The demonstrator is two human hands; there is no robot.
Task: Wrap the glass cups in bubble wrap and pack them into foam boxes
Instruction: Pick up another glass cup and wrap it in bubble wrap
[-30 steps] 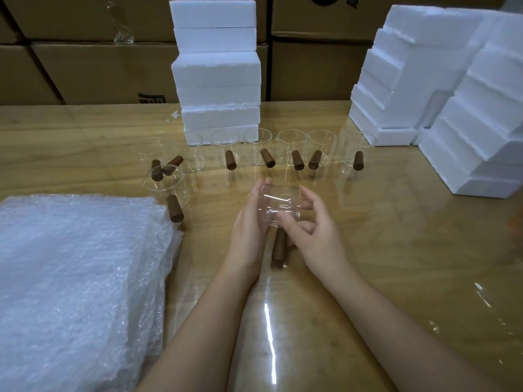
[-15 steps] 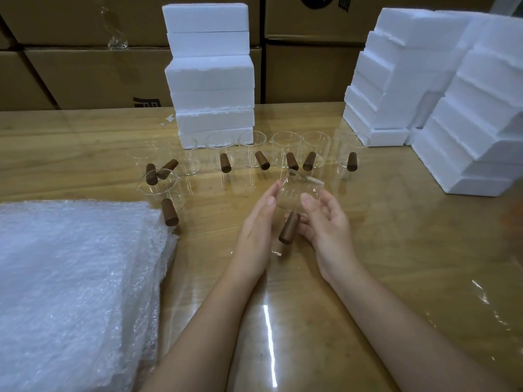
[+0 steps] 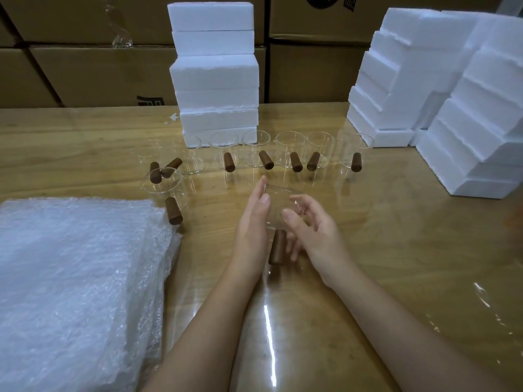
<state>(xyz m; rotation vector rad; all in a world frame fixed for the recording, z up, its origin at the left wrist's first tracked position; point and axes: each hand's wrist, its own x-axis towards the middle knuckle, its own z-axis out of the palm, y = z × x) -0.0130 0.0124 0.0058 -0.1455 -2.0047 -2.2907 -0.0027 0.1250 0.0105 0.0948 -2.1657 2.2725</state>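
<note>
The glass cup (image 3: 283, 203) is held low over the bench (image 3: 396, 250) between 2 hands: the left hand (image 3: 254, 222) presses its side with straight fingers, the right hand (image 3: 314, 233) curls its fingers round the other side, brown handle (image 3: 277, 246) toward the person. Best carry it low to the bubble wrap (image 3: 79, 278), supported on both sides.

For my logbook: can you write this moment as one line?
left hand: flat against glass cup | right hand: grips glass cup | bubble wrap: untouched
</note>
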